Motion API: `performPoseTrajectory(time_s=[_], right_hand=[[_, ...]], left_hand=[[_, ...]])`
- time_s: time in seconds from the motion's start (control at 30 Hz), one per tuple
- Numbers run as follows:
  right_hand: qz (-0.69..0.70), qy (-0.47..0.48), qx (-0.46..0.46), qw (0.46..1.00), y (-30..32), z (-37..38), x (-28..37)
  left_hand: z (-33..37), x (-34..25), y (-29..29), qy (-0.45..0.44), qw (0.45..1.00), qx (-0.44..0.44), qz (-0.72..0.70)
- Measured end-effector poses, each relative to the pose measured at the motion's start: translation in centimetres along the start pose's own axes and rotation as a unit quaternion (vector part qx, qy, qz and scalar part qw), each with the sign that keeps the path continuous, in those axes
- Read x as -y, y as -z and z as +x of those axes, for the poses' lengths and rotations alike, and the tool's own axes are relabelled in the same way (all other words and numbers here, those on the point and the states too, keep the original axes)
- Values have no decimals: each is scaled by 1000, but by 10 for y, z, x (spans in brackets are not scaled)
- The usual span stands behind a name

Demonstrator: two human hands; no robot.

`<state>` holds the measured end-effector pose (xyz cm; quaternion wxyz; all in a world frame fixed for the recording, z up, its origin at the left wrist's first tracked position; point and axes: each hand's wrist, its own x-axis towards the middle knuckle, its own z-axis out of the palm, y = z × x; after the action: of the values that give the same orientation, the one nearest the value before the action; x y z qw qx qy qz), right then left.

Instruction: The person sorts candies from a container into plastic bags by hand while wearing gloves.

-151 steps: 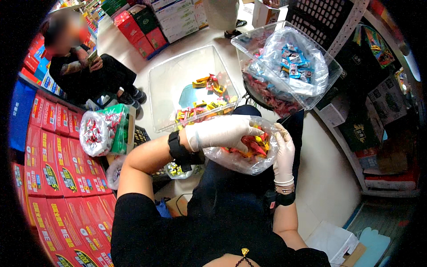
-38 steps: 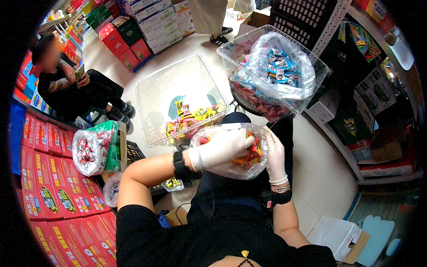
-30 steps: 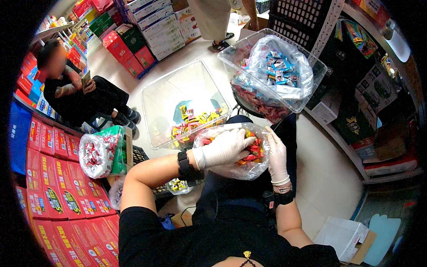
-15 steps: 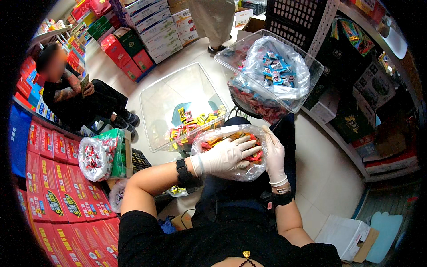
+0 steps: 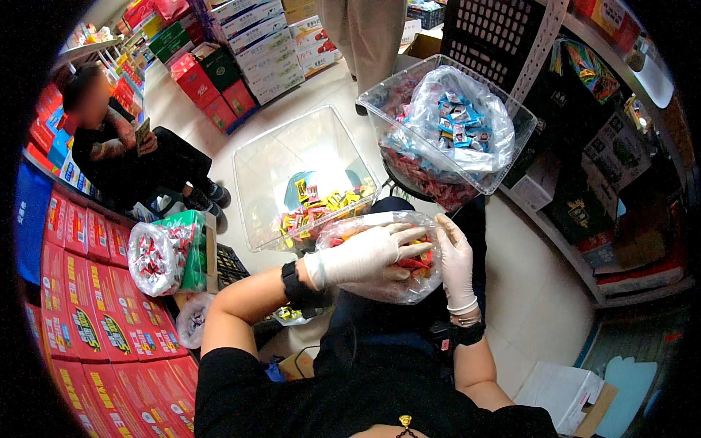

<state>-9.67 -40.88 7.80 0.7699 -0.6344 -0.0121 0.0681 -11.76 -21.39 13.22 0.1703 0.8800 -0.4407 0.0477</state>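
A clear plastic bag (image 5: pixel 387 290) of wrapped candies in red and orange rests on my lap. My left hand (image 5: pixel 365 257), in a white glove, lies over the bag's mouth with its fingers apart on the candies (image 5: pixel 418 261). At the bag's right rim, my right hand (image 5: pixel 456 261), gloved too, pinches the plastic between thumb and fingers. Just beyond the bag sits a clear plastic bin (image 5: pixel 303 153) with loose yellow and red candies (image 5: pixel 321 208) gathered at its near end. What lies under my left palm is hidden.
At the far right, another clear bin (image 5: pixel 504 179) holds red candies and a bag of blue ones (image 5: pixel 461 120). Red boxes (image 5: pixel 95 306) line the left, beside an open bag of candies (image 5: pixel 155 259). A seated person (image 5: pixel 109 146) is at left; someone stands (image 5: pixel 361 36) at the back.
My left hand has shifted slightly over the candies and its fingers have bent a little. My right hand still grips the rim. The standing person's legs have moved nearer.
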Motion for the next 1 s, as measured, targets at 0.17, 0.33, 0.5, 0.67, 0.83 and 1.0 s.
performPoseTrajectory(time_s=[0.17, 0.33, 0.5, 0.67, 0.83, 1.0], right_hand=[[-16, -13, 1, 1000, 10, 2, -8], [-45, -21, 19, 999, 20, 2, -31], [-25, -27, 34, 999, 13, 0, -22], [34, -74, 40, 996, 7, 1, -15], [48, -58, 17, 997, 5, 0, -17], [58, -25, 2, 998, -3, 1, -21]], left_hand=[[-37, -20, 11, 32, 993, 20, 109], [-56, -39, 5, 73, 989, 95, 83], [-60, -40, -7, 70, 981, 95, 153], [-63, -48, -12, 5, 957, 40, 288], [-67, -53, -7, 56, 971, 28, 232], [-71, -58, -1, 67, 989, 67, 109]])
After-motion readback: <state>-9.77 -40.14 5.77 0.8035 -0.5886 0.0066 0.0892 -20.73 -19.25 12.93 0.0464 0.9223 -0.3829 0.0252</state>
